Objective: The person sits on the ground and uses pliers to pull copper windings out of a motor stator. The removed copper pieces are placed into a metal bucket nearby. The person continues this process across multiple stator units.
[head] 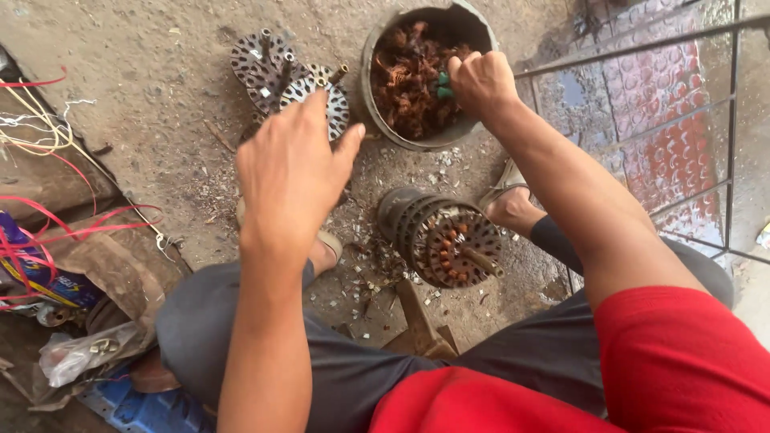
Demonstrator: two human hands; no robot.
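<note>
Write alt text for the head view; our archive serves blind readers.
A seated person's right hand, gripping a green-handled tool, reaches into a round grey bucket of tangled copper wire. The open left hand hovers over perforated round metal motor discs on dirty concrete. A wound cylindrical motor core lies between the feet.

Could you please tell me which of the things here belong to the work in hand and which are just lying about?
In use: left hand, right hand, green tool, wire tub, rotor, stripped cores.
Lying about: red cords, plastic bag, metal grille.
</note>
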